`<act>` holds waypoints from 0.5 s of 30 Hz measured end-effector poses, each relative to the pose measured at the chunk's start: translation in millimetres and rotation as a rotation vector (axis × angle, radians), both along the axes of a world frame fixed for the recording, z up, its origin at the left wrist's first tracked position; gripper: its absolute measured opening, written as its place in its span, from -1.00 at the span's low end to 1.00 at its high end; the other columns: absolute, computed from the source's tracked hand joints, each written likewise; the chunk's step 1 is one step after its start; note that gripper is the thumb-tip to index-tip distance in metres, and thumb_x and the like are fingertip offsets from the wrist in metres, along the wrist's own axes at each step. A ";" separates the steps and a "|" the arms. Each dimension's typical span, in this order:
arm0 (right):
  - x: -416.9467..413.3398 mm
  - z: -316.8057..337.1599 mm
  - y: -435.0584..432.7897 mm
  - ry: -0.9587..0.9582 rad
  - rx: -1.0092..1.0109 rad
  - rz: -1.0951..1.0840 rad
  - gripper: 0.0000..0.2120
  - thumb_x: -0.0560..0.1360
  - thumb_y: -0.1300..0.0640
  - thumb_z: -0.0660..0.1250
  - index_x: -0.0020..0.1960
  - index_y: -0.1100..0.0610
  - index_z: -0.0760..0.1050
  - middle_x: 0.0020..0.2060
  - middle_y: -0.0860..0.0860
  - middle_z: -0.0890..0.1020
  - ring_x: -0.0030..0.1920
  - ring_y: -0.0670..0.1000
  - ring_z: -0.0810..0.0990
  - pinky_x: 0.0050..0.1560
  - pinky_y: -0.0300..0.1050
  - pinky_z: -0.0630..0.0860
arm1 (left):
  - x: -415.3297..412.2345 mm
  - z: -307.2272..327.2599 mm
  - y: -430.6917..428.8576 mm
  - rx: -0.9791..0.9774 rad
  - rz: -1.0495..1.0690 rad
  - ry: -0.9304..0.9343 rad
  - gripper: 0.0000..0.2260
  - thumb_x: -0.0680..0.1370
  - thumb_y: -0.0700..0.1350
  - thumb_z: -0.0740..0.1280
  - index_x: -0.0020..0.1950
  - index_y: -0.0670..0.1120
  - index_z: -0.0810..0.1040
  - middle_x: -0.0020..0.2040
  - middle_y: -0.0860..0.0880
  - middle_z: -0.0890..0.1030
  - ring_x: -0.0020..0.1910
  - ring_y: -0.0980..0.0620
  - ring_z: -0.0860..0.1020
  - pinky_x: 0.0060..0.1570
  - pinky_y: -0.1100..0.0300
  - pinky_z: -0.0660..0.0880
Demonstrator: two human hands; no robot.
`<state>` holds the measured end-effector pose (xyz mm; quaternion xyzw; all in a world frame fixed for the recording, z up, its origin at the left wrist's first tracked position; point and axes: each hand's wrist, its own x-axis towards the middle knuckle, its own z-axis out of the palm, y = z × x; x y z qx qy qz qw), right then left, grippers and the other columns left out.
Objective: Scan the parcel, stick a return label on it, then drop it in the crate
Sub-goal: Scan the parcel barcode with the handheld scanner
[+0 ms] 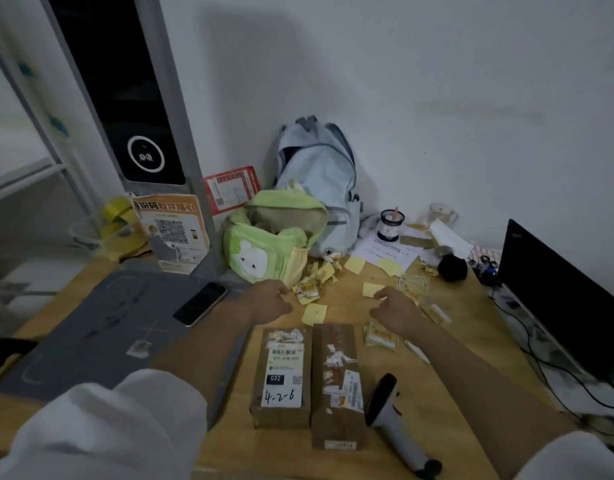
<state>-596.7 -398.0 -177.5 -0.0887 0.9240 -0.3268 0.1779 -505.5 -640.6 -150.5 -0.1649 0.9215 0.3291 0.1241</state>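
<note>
Two brown cardboard parcels lie side by side on the wooden table: the left parcel carries a white shipping label marked "4-2-6", the right parcel has torn label scraps on top. A white and black handheld scanner lies to their right. Yellow return labels and peeled scraps are scattered beyond the parcels. My left hand hovers past the left parcel, fingers curled near a pile of labels, holding nothing that I can see. My right hand reaches toward the yellow labels at the right, fingers loosely bent.
A grey mat with a black phone covers the table's left. A green bag and a pale blue backpack stand at the back. A tall scanning kiosk rises at the back left. A dark monitor and cables sit on the right.
</note>
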 end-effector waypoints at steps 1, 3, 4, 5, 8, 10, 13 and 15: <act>-1.6 -11.2 1.9 -0.025 0.012 -0.009 -0.60 0.49 0.16 0.31 0.30 0.20 0.39 -0.06 0.04 0.48 -0.13 0.04 0.49 -0.06 -0.05 0.45 | -2.5 -11.9 1.5 0.015 -0.009 -0.017 -0.55 0.53 -0.03 0.34 0.38 -0.15 0.39 0.27 -0.15 0.52 0.13 -0.07 0.52 0.10 0.09 0.49; 0.6 -31.1 5.6 -0.073 0.039 -0.020 -0.63 0.48 0.16 0.31 0.27 0.19 0.42 -0.02 0.07 0.50 -0.10 0.03 0.48 -0.11 -0.09 0.44 | -5.9 -36.6 4.4 0.017 -0.049 -0.056 -0.57 0.53 -0.04 0.35 0.36 -0.15 0.41 0.27 -0.16 0.53 0.13 -0.09 0.54 0.09 0.08 0.51; 2.6 -41.0 7.8 -0.093 0.054 -0.028 -0.64 0.47 0.15 0.32 0.25 0.18 0.44 0.03 0.10 0.53 -0.10 0.03 0.49 -0.15 -0.12 0.43 | -6.4 -47.7 7.0 0.021 -0.068 -0.072 -0.58 0.53 -0.05 0.35 0.34 -0.15 0.42 0.27 -0.16 0.53 0.15 -0.11 0.55 0.10 0.06 0.51; 3.8 -52.6 10.4 -0.113 0.062 -0.038 -0.65 0.47 0.14 0.34 0.24 0.18 0.46 0.11 0.12 0.54 -0.08 0.03 0.49 -0.18 -0.15 0.43 | -6.5 -58.9 9.1 0.026 -0.082 -0.078 -0.60 0.52 -0.06 0.35 0.32 -0.16 0.44 0.27 -0.17 0.52 0.17 -0.12 0.54 0.11 0.05 0.51; 12.8 -79.3 20.8 -0.221 0.051 -0.104 -0.59 0.46 0.13 0.35 0.28 0.18 0.43 0.20 0.13 0.50 0.02 0.06 0.50 -0.03 -0.08 0.45 | -5.2 -87.5 13.8 0.010 -0.117 -0.080 -0.63 0.52 -0.09 0.36 0.31 -0.15 0.48 0.31 -0.14 0.51 0.23 -0.08 0.50 0.15 0.15 0.43; 20.9 -96.6 31.3 -0.274 0.080 -0.151 -0.50 0.46 0.11 0.34 0.36 0.21 0.36 0.23 0.15 0.48 0.10 0.08 0.49 0.04 -0.08 0.44 | -1.4 -106.5 11.7 0.005 -0.098 -0.063 -0.61 0.51 -0.11 0.37 0.33 -0.13 0.48 0.36 -0.15 0.45 0.25 -0.06 0.47 0.19 0.19 0.39; 36.4 -121.2 47.6 -0.263 0.123 -0.263 -0.54 0.48 0.11 0.30 0.33 0.27 0.39 0.23 0.19 0.53 0.08 0.11 0.55 -0.05 -0.09 0.46 | 8.3 -129.4 3.8 -0.059 -0.049 -0.023 -0.43 0.42 -0.06 0.46 0.40 -0.04 0.40 0.52 -0.10 0.20 0.44 -0.07 0.31 0.37 0.12 0.31; 46.1 -134.6 55.2 -0.257 0.113 -0.358 -0.84 0.49 0.12 0.28 -0.08 0.20 0.57 -0.22 0.16 0.60 -0.33 0.03 0.47 -0.26 -0.10 0.34 | 14.0 -140.7 -0.8 -0.092 -0.050 -0.043 -0.25 0.32 0.06 0.52 0.45 0.03 0.33 0.56 -0.04 0.11 0.48 -0.06 0.25 0.42 0.07 0.29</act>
